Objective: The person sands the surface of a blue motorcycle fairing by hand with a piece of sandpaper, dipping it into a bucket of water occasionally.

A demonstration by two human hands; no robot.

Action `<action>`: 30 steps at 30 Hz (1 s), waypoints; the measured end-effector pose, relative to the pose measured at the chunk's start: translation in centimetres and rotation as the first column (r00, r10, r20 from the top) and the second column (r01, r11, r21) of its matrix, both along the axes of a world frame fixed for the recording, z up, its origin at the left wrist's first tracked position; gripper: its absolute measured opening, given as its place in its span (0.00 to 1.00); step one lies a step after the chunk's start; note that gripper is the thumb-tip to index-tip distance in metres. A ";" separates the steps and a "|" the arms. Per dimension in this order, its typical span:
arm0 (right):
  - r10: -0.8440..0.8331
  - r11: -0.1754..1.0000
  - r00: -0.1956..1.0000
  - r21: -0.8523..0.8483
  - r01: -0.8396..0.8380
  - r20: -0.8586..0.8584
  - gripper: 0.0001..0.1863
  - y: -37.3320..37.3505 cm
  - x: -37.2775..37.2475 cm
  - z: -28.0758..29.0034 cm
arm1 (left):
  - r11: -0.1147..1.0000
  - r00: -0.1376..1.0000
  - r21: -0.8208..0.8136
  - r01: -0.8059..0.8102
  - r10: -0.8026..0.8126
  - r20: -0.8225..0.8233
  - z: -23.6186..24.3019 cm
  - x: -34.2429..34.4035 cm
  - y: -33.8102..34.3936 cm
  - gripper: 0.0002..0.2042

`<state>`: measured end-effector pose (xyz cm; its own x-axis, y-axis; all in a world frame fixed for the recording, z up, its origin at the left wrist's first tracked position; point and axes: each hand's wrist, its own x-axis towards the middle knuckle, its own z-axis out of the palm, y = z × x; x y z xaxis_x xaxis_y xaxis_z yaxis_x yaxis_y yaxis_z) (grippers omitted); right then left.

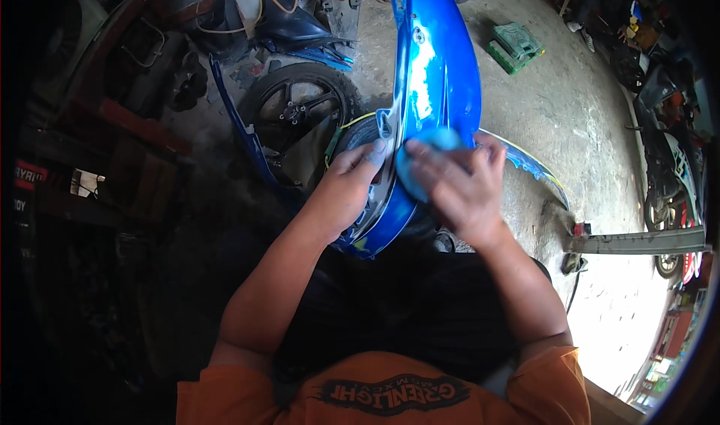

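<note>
A glossy blue plastic vehicle panel (pixel 441 58) stands lengthwise in front of me, with a dark, silvery inner edge. My left hand (pixel 347 185) is closed on its left edge near the lower part, thumb on top. My right hand (pixel 469 189), blurred by motion, presses a light blue pad or cloth (pixel 412 174) against the panel's face, its fingers curled over it. The pad's exact kind is unclear.
Black wheels (pixel 289 88), loose panels (pixel 274 28) and hoses lie beyond on the left. A green case (pixel 516 46), a curved trim piece (pixel 547 178) and a metal bar (pixel 637 239) are at right, near motorcycles (pixel 664 163) and another person (pixel 600 13).
</note>
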<state>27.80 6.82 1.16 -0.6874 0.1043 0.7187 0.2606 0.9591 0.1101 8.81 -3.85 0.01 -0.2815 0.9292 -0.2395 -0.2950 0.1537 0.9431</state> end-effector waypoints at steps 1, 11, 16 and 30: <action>-0.036 0.999 0.998 0.016 0.037 -0.043 0.15 1.6 0.0 0.3 | 1.000 1.000 -0.002 0.000 0.000 -0.004 -0.1 -0.2 -0.2 0.26; -0.131 0.980 0.988 -0.164 0.116 -0.082 0.21 3.5 0.8 0.8 | 0.999 0.997 -0.012 -0.036 0.037 0.062 -1.5 -0.8 0.7 0.23; 0.103 0.990 0.994 -0.103 -0.099 0.043 0.19 -1.0 -0.6 -0.1 | 0.999 0.997 -0.026 -0.036 0.038 0.066 -0.5 -0.4 0.5 0.27; -0.008 0.990 0.994 -0.140 -0.008 -0.112 0.17 2.2 0.2 0.2 | 0.999 0.991 -0.001 0.038 -0.037 0.129 -1.0 -0.3 1.1 0.27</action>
<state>28.00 8.99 1.38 -0.6036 0.2095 0.7692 0.2638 0.9630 -0.0553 8.55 -2.72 -1.01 -0.2131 0.9376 -0.2748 -0.4084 0.1701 0.8968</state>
